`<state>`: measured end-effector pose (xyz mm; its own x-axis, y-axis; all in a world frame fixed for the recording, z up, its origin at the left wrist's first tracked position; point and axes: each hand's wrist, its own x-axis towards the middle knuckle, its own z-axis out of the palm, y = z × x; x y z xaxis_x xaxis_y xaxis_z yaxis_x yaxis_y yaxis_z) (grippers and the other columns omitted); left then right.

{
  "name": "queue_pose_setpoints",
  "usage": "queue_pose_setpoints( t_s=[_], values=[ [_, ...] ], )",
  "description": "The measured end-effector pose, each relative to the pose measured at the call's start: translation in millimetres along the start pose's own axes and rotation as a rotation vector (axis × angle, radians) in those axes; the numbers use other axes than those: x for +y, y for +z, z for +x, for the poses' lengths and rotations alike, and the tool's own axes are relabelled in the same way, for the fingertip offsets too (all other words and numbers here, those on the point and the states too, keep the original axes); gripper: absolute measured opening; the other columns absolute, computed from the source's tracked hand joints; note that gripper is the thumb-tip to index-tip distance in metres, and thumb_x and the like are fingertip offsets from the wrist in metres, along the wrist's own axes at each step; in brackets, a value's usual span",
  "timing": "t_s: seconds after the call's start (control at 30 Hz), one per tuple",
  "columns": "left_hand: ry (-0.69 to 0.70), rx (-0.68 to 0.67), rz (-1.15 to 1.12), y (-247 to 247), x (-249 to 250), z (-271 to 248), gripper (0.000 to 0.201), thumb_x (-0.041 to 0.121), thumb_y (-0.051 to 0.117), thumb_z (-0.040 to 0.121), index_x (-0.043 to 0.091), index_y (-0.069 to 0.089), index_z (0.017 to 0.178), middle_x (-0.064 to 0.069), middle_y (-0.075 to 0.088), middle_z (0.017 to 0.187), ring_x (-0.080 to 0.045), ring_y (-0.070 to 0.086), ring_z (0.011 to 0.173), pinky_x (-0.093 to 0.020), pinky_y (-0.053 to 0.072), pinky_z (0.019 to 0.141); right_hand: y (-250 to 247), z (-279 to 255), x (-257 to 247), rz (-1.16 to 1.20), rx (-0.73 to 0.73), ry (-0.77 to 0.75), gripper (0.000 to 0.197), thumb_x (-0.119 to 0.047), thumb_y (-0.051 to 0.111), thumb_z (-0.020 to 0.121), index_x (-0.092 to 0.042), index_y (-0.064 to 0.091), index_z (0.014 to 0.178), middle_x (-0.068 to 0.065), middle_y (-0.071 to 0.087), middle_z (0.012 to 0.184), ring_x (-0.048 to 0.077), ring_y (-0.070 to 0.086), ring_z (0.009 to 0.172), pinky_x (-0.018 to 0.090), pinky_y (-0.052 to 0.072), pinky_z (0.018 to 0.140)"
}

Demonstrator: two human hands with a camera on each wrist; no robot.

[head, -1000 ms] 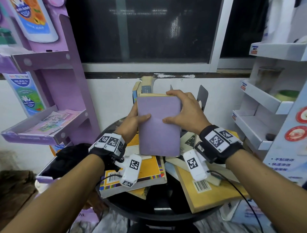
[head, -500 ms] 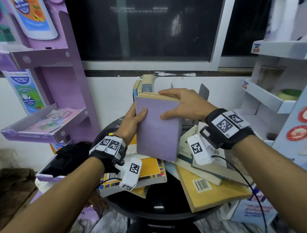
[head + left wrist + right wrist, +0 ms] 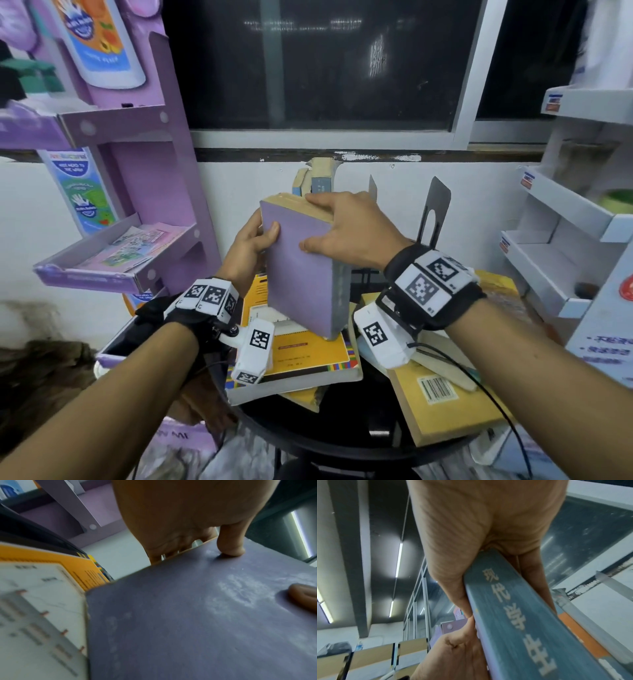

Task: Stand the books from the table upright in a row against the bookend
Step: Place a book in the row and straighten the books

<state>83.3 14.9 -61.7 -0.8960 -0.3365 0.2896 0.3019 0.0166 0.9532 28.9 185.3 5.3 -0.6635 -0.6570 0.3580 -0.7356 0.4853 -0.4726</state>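
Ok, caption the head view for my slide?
Both hands, left and right, hold a purple book upright above scattered books, bookend behind.

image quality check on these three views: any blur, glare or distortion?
Head view: sharp, wide-angle bending at the edges, light reflections on the dark window. Left wrist: the yellow book and white page are smeared, the purple book cover shows pale sheen. Right wrist: spine lettering motion-blurred, ceiling lights flare.

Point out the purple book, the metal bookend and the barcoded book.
purple book (image 3: 301, 270), head view, middle of its front cover.
metal bookend (image 3: 438, 202), head view, upper part of its upright plate.
barcoded book (image 3: 445, 411), head view, bare cover beside the barcode.
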Motion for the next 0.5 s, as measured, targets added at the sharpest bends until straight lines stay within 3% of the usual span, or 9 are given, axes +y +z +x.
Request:
queue_pose_setpoints(
  t_s=[0.13,0.23,0.33,0.43,0.5],
  values=[
    [0.0,-0.023,-0.063,-6.2,-3.5,-2.0,0.046,0.027,0.049,0.093,0.027,0.045,0.139,-0.001,0.062,0.129,-0.019,0.063,0.11,-0.031,0.051,0.074,0.9,-3.2,-13.4,-0.105,-0.012,-0.014,0.054,-0.034,0.071,0.078,-0.017,0.057,0.127,0.012,0.062,0.109,0.027,0.053,0.108,0.032,0.047,0.086],
    [-0.012,0.031,-0.192,1.4,-3.4,1.2,0.047,0.033,0.043,0.096,0.019,0.043,0.141,0.0,0.058,0.135,-0.013,0.057,0.121,-0.031,0.048,0.091,3.0,-6.3,-17.0,-0.141,-0.011,-0.018,0.058,-0.037,0.07,0.078,-0.022,0.053,0.132,0.01,0.062,0.106,0.028,0.053,0.107,0.03,0.046,0.084],
    [-0.013,0.096,-0.18,10.5,-2.2,4.5,0.051,0.045,0.033,0.1,0.016,0.046,0.139,0.003,0.058,0.133,-0.003,0.056,0.119,-0.025,0.044,0.096,2.9,-9.6,-17.6,-0.155,-0.021,-0.025,0.065,-0.043,0.069,0.077,-0.026,0.048,0.137,0.007,0.062,0.111,0.027,0.053,0.109,0.031,0.046,0.09],
    [-0.018,0.141,-0.155,19.3,3.8,3.9,0.045,0.045,0.042,0.096,0.017,0.057,0.129,0.005,0.065,0.122,0.003,0.062,0.103,-0.02,0.046,0.084,3.0,-10.0,-15.5,-0.133,-0.017,-0.027,0.072,-0.044,0.07,0.077,-0.028,0.043,0.142,0.005,0.061,0.122,0.025,0.054,0.112,0.033,0.046,0.096],
    [-0.025,0.193,-0.129,21.6,7.4,6.6,0.04,0.045,0.051,0.092,0.018,0.065,0.119,0.002,0.068,0.118,-0.001,0.063,0.102,-0.023,0.043,0.086,4.9,-10.1,-14.2,-0.112,-0.002,-0.027,0.072,-0.043,0.071,0.076,-0.029,0.044,0.142,0.005,0.063,0.121,0.024,0.056,0.109,0.033,0.047,0.096]
  ],
)
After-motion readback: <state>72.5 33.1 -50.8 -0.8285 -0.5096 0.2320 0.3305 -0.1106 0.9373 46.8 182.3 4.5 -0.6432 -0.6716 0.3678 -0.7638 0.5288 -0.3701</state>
